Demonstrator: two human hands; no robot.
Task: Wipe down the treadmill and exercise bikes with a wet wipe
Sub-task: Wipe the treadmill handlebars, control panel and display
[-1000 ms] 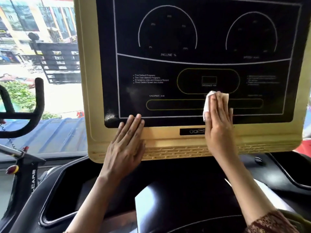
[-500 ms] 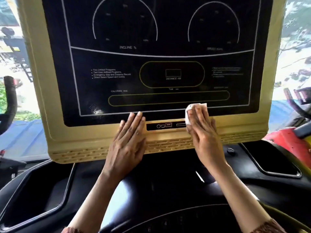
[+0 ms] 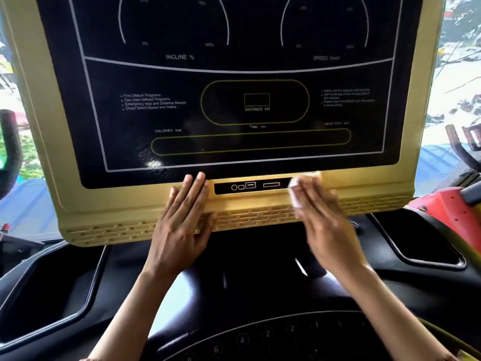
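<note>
The flat left hand (image 3: 182,230) covers the gold plastic console rim (image 3: 260,204) left of the black port strip (image 3: 251,185). Beyond the right hand (image 3: 328,225), the rim runs bare rightward.

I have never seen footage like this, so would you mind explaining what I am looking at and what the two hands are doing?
This is one picture from a camera worn on a person's head, looking forward and down, so the two bare arms are the wearer's own. The big gold-framed board is a treadmill console, with a black display panel marked for incline, speed and distance. The left hand rests flat on the gold frame. The right hand, blurred, presses a white wet wipe against the frame just right of the small port strip. Nothing else is held.
</note>
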